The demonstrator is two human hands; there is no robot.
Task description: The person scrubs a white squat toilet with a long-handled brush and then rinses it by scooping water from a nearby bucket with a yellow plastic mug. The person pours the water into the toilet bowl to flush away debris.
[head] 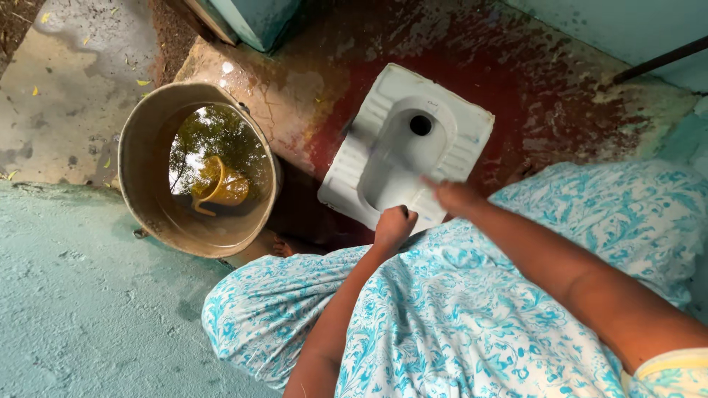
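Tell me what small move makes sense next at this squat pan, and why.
Probably push the brush deeper toward the drain hole. Both the left hand and right hand sit at the near rim of the white squat pan, and the blurred brush is only mid-bowl.

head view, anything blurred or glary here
Head view: a motion-blurred streak, probably a brush handle, crosses the white squat pan, and the right hand is smeared too; the left hand is sharper; the water in the metal tub mirrors trees and bright sky; daylight soft.
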